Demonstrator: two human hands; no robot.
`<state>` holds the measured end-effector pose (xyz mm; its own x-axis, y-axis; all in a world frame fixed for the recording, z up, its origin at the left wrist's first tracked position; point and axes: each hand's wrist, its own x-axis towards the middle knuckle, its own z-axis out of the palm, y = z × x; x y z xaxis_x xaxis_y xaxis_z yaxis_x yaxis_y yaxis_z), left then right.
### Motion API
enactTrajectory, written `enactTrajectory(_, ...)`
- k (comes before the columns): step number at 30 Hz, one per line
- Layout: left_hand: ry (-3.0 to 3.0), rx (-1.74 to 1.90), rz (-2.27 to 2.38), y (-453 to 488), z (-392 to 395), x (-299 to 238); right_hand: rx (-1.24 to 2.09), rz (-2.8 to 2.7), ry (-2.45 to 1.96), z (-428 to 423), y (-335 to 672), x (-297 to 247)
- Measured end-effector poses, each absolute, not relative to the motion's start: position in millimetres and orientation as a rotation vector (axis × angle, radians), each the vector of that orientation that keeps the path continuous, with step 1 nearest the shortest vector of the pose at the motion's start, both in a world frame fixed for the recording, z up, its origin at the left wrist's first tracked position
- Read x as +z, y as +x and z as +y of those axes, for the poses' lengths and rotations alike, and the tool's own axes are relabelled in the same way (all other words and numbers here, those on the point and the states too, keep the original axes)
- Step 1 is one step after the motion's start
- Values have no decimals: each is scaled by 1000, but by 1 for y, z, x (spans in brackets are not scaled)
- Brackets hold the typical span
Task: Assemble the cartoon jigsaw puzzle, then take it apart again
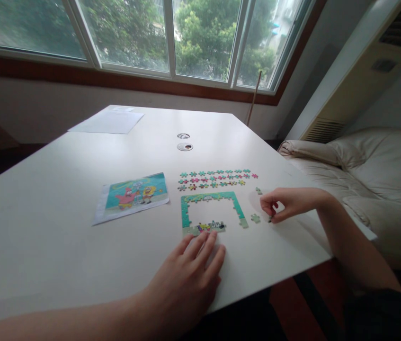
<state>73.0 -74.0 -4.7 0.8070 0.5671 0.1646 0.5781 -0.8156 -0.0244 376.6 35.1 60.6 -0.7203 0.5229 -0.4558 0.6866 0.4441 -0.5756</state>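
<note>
My left hand (196, 272) lies with its fingers stretched out, the tips touching the bottom edge of a partly joined jigsaw puzzle frame (185, 213). That frame has a gap in its lower right side. To the right, my right hand (287, 204) pinches a small puzzle piece (270, 219) at the table surface, mostly hidden by the fingers. One loose pale green puzzle piece (255, 218) lies just left of it, and another loose piece (258, 191) sits above. Beyond the frame, several loose puzzle pieces (213, 178) are laid out in three rows.
A printed cartoon picture sheet (136, 194) lies left of the puzzle on the white table (61, 227). Two small round discs (185, 147) are farther back. White paper (108, 122) rests at the far left corner. A cream leather sofa (381, 184) stands on the right.
</note>
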Motion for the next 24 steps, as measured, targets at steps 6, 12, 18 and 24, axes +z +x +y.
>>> enactTrajectory(6,-2913,-227,-933,73,-75,-7,-1249,2804,1047,28,341,53)
enactTrajectory(12,-2942,-236,-938,74,-73,-5,-1252,2885,1073,11,304,36)
enactTrajectory(18,-3018,-209,-885,72,-69,-2,-982,3005,1140,9,298,29)
enactTrajectory(24,-3062,-199,-868,72,-68,-1,-708,3102,1202,8,301,33)
